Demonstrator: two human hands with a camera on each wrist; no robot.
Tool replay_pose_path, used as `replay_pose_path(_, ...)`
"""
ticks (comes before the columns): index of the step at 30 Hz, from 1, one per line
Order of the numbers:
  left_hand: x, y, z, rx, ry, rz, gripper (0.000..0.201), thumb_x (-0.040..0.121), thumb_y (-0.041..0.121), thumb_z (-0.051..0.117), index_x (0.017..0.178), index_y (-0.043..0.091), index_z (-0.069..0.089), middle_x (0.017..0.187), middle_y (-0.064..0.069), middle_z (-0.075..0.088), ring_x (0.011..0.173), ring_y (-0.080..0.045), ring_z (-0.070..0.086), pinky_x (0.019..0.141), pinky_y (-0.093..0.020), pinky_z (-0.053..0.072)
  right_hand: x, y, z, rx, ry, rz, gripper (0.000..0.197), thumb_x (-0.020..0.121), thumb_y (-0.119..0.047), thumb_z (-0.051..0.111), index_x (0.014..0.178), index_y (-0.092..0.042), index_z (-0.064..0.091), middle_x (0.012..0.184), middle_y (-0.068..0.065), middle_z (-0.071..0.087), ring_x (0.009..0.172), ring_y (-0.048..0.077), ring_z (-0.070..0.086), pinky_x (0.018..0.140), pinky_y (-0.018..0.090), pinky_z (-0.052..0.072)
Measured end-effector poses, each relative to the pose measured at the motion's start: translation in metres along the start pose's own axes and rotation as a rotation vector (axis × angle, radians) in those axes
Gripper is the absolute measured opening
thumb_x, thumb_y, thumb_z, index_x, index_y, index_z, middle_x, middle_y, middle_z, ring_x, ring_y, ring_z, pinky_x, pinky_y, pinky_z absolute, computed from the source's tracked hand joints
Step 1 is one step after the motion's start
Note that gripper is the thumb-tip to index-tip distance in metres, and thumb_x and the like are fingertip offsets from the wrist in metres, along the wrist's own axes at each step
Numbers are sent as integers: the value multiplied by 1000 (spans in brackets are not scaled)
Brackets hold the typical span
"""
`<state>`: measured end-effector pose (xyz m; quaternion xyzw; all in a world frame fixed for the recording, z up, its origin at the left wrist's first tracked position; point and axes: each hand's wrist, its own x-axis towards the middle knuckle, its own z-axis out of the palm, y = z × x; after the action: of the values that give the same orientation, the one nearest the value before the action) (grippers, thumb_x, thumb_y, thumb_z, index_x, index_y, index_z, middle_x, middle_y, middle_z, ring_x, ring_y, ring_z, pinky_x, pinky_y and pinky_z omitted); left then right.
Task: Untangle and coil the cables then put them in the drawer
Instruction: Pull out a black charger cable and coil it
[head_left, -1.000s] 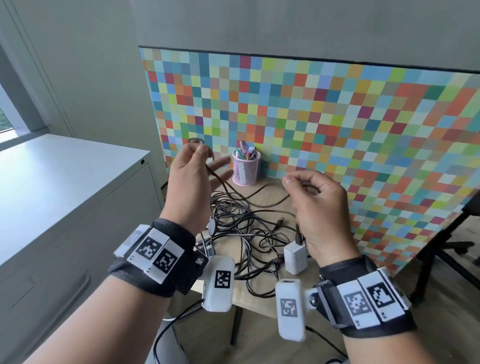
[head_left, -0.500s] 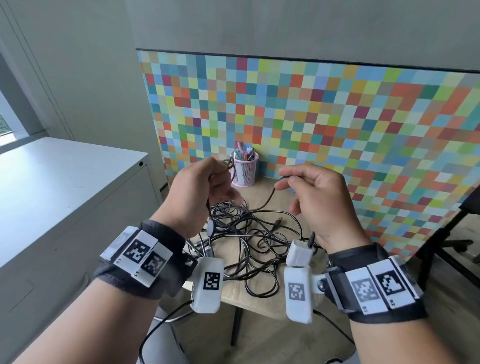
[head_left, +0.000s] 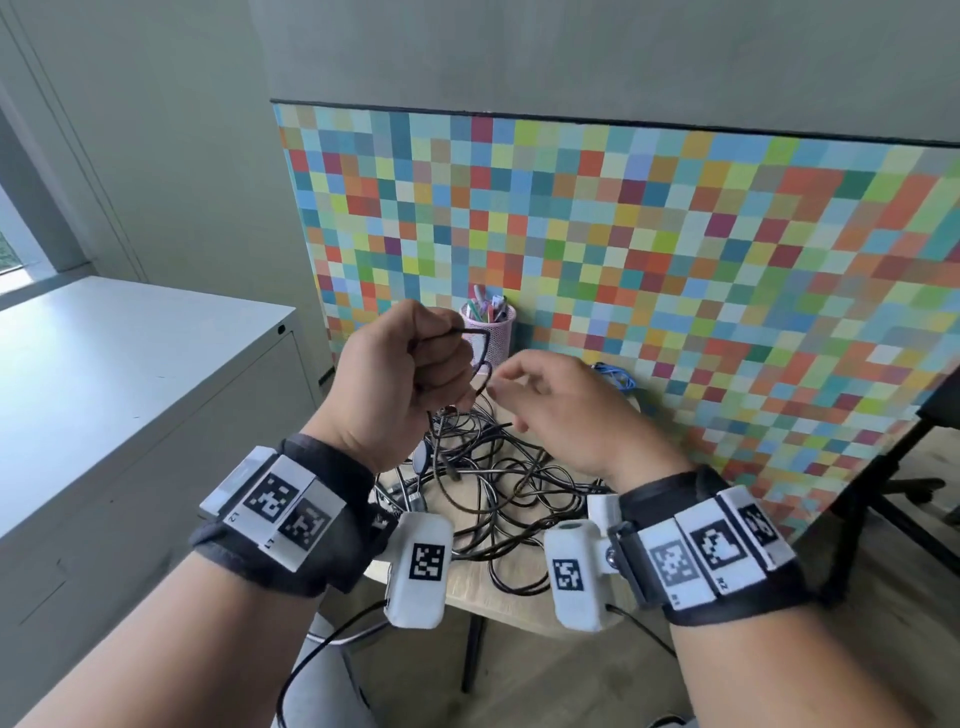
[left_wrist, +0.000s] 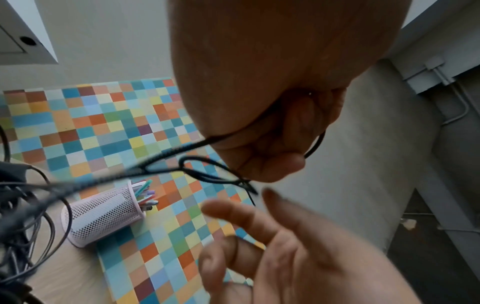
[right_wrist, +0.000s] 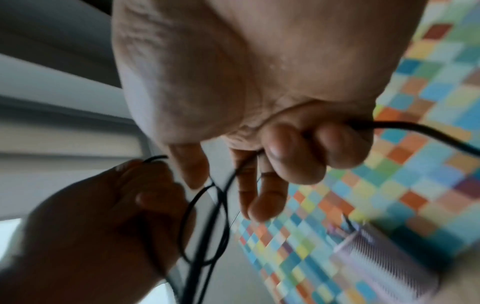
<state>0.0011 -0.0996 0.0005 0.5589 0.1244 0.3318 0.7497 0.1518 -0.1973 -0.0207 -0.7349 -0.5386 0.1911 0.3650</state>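
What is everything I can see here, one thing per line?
Black cable loops: a few turns, black, held up above the table.
Cable tangle: one heap, black and grey, on the table.
Table: one, light wood, below the hands.
Pen cup: one, pink mesh, holds pens, back of the table.
Blue cable: one, blue, by the panel behind the right hand.
Checkered panel: one, many colours, behind the table.
Cabinet: one, grey-white, left of the table.
Left hand: grips the loops.
Right hand: a black cable runs through its curled fingers.
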Motion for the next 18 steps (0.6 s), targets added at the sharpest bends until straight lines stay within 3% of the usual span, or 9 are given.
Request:
replay_pose_path(2,0,0,1,4,-22,6,30,79,20,37,50,26,32,52,5,14,49,-17,8,54,-33,27,1,-7,9,154,-39,-44,48,89,-64,53,78,-19,67,72,2,65,81,26,63,88,49,50)
replay_pose_path(4,1,2,0,1,-17,19,29,80,21,37,52,25,30,52,5,15,48,-17,9,51,-30,29,2,-8,17,227,-19,-74,55,88,-63,53,74,-11,65,69,8,63,74,28,61,83,51,50)
replay_pose_path(7,1,5,-6,89,51,51,34,88,21,39,55,23,32,53,6,17,47,-15,11,49,-28,23,5,0,21,239,83,-76,38,98,-38,65,69,-14,66,62,1,62,61,10,54,69,35,47)
replay_pose_path(9,1,6,-12,245,137,78,43,96,19,41,53,23,44,52,6,21,46,-14,13,49,-28,15,6,4,17,263,168,-66,31,98,-29,68,71,-14,71,67,2,70,64,8,58,70,27,48)
replay_pose_path(12,-2,11,-17,578,217,102,46,95,11,48,50,21,49,48,5,29,46,-15,19,50,-28,16,5,8,9,410,295,-58,14,95,-22,74,82,-18,77,69,0,75,66,6,65,71,16,53)
replay_pose_path(16,-6,15,-6,920,157,56,37,91,15,53,58,16,38,60,-4,25,57,-19,19,53,-32,17,5,9,11,364,341,-108,11,92,-13,76,88,-23,76,76,2,75,69,14,69,70,23,57)
replay_pose_path(18,-6,16,1,986,119,22,40,89,22,55,57,20,31,59,-1,23,58,-19,18,54,-33,16,7,9,14,274,349,-148,14,91,-11,75,94,-25,77,82,-6,74,75,8,67,72,23,55)
